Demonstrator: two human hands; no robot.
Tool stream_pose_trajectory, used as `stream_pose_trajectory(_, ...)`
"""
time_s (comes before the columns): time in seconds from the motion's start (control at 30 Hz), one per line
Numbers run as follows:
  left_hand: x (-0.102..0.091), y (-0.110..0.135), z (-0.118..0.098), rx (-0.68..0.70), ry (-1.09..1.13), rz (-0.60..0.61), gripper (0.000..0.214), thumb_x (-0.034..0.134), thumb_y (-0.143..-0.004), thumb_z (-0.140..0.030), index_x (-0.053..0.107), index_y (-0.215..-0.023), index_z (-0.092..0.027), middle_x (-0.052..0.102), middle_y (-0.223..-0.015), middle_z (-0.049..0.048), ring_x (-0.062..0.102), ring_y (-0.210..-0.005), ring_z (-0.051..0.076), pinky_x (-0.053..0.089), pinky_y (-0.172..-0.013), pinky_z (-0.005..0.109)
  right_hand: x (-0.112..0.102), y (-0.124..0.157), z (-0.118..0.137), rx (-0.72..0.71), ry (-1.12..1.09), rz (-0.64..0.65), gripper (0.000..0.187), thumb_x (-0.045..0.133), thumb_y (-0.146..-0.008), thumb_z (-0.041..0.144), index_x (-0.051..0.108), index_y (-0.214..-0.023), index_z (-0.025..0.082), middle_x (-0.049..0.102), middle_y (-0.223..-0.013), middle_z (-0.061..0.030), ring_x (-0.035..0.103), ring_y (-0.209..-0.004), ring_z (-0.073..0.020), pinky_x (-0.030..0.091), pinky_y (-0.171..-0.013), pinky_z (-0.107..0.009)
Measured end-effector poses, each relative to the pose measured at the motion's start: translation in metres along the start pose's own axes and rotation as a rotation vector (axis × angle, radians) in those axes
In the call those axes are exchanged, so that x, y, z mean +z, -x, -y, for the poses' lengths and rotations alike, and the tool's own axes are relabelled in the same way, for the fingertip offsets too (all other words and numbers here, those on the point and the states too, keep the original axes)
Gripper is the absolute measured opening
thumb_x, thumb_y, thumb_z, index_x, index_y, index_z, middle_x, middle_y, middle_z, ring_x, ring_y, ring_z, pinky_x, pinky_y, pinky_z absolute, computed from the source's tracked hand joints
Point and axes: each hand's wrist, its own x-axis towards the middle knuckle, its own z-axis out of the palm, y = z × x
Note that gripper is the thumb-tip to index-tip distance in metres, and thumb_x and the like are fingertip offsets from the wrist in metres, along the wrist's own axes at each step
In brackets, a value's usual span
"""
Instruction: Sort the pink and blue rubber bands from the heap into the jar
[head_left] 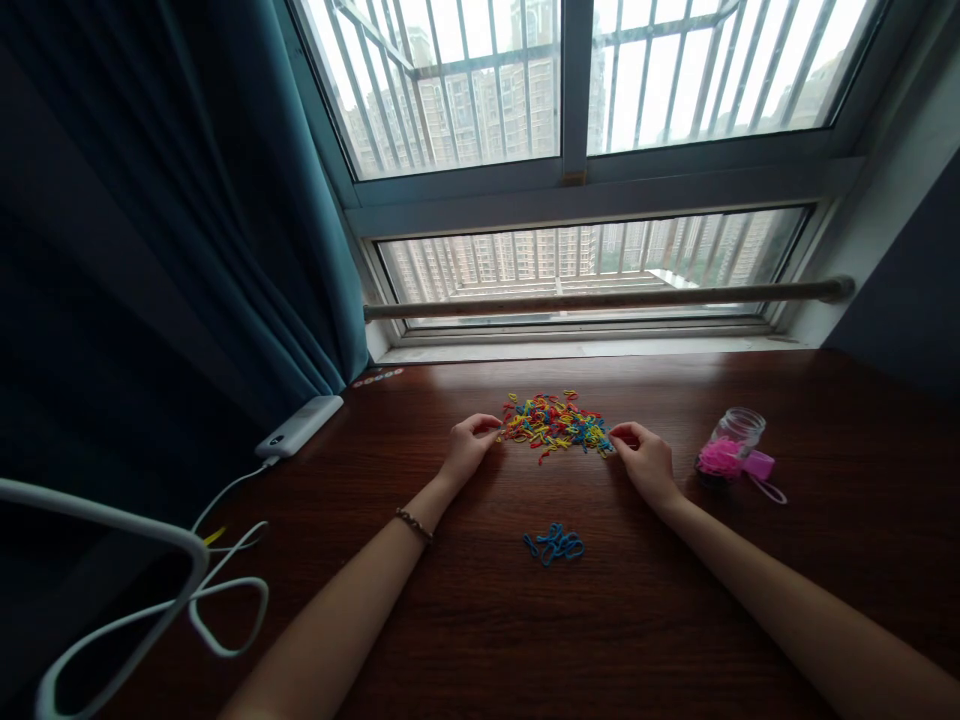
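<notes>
A loose heap of small rubber bands [553, 420] in red, yellow, blue and green lies on the brown wooden table. At the heap's left edge is my left hand [471, 448], thumb and forefinger pinched together; what they hold is too small to make out. My right hand [648, 464] pinches at the opposite edge, its fingertips on a blue rubber band among others. Nearer to me, between my forearms, sits a separate small cluster of blue rubber bands [555, 545].
Right of my right hand, a clear jar [741, 428] has a pink ribbon-like bundle [720, 458] against it. A white power strip or adapter [300, 426] with white cables [232, 585] lies left, beside a blue curtain [300, 250]. A barred window backs the table.
</notes>
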Motion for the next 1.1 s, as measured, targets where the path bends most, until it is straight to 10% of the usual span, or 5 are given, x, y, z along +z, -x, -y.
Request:
stream_pose_trajectory(0.5,0.001,-0.004,-0.002,-0.216,0.343,-0.092,0.029,0.067,-0.063,-0.031,0.064,-0.083,-0.011,0.068,-0.080,0.0094,0.064,-0.081,0.022,0.049,-0.079,0.036,0.002,0.001,0.001,-0.032,-0.148,0.029,0.030,0.055,-0.072,0.036,0.063,-0.092,0.016,0.063,-0.080,-0.0071,0.059,-0.071,-0.0179,0.047,-0.065,-0.030)
stream_pose_trajectory(0.83,0.000,-0.006,0.008,-0.229,0.303,-0.147,0.030,0.065,-0.064,-0.033,0.062,-0.084,-0.010,0.067,-0.075,0.0075,0.063,-0.069,0.018,0.051,-0.063,0.029,0.005,0.039,0.055,-0.121,-0.383,1.094,0.035,0.066,-0.063,0.035,0.066,-0.092,0.016,0.067,-0.081,-0.0045,0.060,-0.069,-0.0140,0.048,-0.061,-0.024)
stream_pose_trajectory(1.1,-0.001,0.002,-0.024,-0.143,0.242,0.090,0.022,0.067,-0.063,-0.032,0.063,-0.072,-0.012,0.065,-0.069,0.0039,0.059,-0.065,0.014,0.048,-0.063,0.025,-0.005,0.000,0.015,-0.009,-0.144,0.208,0.027,0.053,-0.071,0.039,0.067,-0.077,0.016,0.066,-0.067,-0.0046,0.058,-0.057,-0.0147,0.044,-0.054,-0.025)
